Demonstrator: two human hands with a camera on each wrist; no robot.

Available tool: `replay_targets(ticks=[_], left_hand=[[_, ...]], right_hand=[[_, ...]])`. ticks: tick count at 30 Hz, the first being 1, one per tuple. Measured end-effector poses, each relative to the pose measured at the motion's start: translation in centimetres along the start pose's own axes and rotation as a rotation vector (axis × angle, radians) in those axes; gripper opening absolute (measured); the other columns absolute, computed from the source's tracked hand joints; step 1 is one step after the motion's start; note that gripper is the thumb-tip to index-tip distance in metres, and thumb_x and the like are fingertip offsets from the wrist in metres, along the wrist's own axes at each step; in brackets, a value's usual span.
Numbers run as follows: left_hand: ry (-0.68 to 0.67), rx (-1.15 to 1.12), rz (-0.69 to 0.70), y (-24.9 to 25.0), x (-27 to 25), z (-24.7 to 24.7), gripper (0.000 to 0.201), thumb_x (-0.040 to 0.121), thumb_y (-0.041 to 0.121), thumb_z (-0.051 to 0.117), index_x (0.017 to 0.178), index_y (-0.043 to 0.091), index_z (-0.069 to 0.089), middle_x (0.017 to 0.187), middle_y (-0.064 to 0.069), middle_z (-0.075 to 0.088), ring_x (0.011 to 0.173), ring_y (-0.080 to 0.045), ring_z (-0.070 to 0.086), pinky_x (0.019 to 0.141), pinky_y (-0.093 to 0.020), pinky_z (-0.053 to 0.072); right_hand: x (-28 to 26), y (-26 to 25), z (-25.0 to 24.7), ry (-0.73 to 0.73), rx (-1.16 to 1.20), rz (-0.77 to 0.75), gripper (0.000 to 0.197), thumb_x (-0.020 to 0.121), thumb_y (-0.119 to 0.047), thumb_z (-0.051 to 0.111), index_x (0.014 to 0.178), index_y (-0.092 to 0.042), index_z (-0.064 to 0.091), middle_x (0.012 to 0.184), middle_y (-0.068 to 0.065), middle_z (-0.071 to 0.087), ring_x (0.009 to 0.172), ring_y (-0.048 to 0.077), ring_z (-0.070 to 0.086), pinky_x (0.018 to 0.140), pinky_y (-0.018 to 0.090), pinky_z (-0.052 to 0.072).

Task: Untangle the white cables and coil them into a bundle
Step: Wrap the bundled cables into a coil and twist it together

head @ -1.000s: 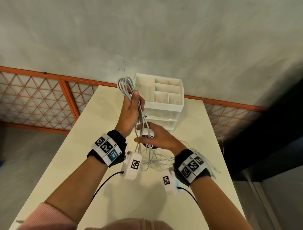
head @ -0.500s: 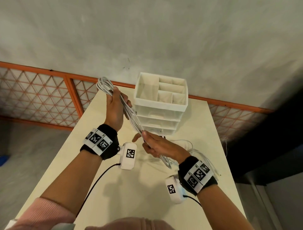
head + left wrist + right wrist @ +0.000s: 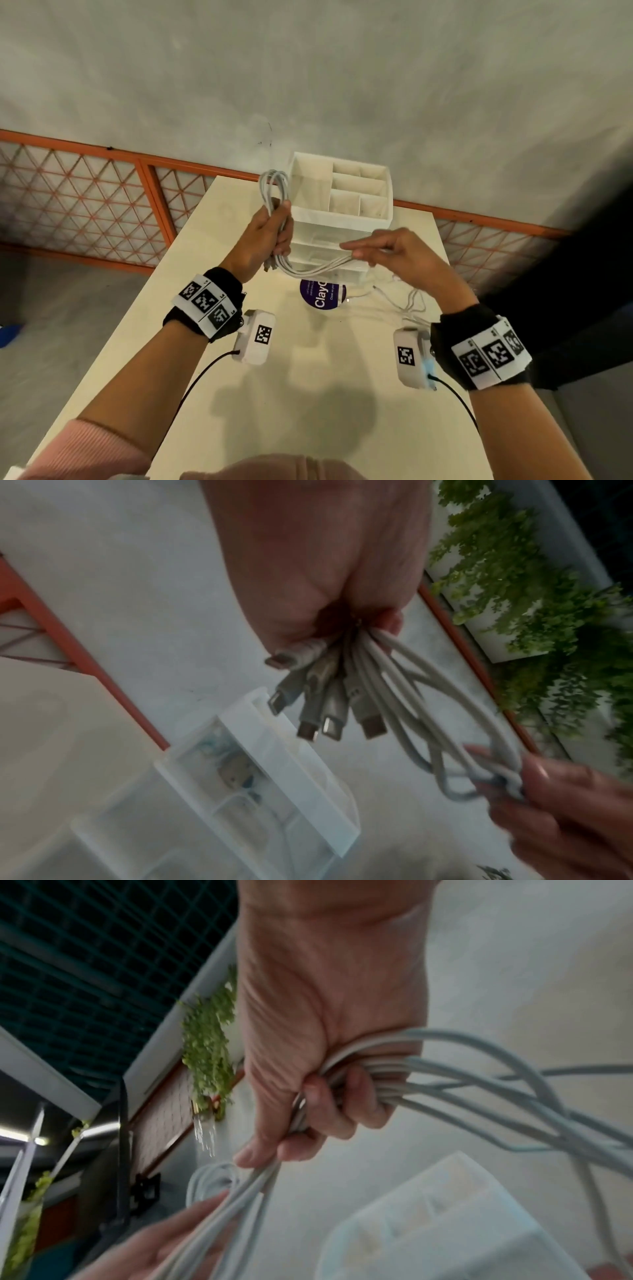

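Head view: left hand (image 3: 263, 236) and right hand (image 3: 394, 255), each grip around white cables (image 3: 315, 269), five plugs (image 3: 329, 712).

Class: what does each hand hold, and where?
Left hand grips the white cables near their connector ends; right hand grips the same strands further along.

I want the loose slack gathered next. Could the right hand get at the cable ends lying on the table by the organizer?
Probably not yet: the right hand is curled round the white cables, so it would have to let go first. The loose ends lie uncovered just below it.
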State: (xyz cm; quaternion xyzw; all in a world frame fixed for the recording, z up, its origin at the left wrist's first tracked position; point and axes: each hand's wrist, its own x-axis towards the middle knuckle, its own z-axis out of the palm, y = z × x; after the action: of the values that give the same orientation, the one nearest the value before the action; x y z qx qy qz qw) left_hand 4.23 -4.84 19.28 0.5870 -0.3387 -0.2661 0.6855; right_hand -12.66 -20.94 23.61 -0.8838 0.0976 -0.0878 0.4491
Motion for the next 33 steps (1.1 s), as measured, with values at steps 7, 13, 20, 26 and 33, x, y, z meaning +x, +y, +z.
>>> replay_targets(ticks=[7,13,20,26,33], left_hand=[[-0.237,-0.059,-0.108,1.3,-0.7,3.4,0.038,0.1,0.041,0.033,0.068,0.02,0.033,0.054,0.008,0.025,0.046,-0.008,0.022,0.048,-0.02,0.029],[-0.153,0.048,-0.123,1.5,-0.8,4.4,0.039,0.1,0.039,0.034,0.083,0.021,0.064,0.067,0.01,0.065,0.065,-0.002,0.062,0.062,-0.014,0.047],[-0.233,-0.124,-0.224,2.3,-1.7,4.5,0.05,0.102,0.034,0.031,0.075,0.011,0.066,0.069,-0.011,0.069,0.069,-0.024,0.071,0.062,-0.027,0.056],[-0.242,-0.123,-0.212,2.0,-1.8,5.1,0.05,0.102,0.031,0.032,0.055,0.014,0.039,0.046,0.002,0.034,0.041,-0.012,0.035,0.055,-0.028,0.049],[-0.303,-0.038,-0.212,2.0,-2.2,3.9,0.036,0.1,0.033,0.038,0.07,0.016,0.044,0.048,0.007,0.025,0.041,-0.009,0.026,0.05,-0.022,0.044]], right_hand=[[1.2,-4.4,-1.0,0.026,-0.189,-0.122,0.016,0.074,-0.02,0.078,0.089,-0.018,0.077,0.073,-0.017,0.067,0.073,-0.009,0.062,0.071,0.003,0.039],[1.8,-5.0,0.3,-0.004,-0.273,-0.178,0.013,0.071,-0.016,0.08,0.084,-0.016,0.075,0.083,-0.012,0.07,0.081,-0.012,0.062,0.076,0.001,0.039],[2.0,-5.1,0.6,0.001,-0.387,-0.234,0.034,0.076,-0.018,0.076,0.084,-0.018,0.043,0.077,-0.001,0.065,0.074,0.013,0.058,0.067,0.032,0.045],[2.1,-5.2,1.0,0.017,-0.34,-0.277,0.04,0.075,-0.02,0.077,0.087,-0.014,0.039,0.073,0.004,0.057,0.064,0.018,0.052,0.059,0.03,0.042],[1.8,-3.2,-1.1,-0.088,-0.356,0.001,0.041,0.072,-0.051,0.071,0.073,-0.012,0.061,0.054,-0.003,0.048,0.05,0.006,0.04,0.051,0.019,0.029]])
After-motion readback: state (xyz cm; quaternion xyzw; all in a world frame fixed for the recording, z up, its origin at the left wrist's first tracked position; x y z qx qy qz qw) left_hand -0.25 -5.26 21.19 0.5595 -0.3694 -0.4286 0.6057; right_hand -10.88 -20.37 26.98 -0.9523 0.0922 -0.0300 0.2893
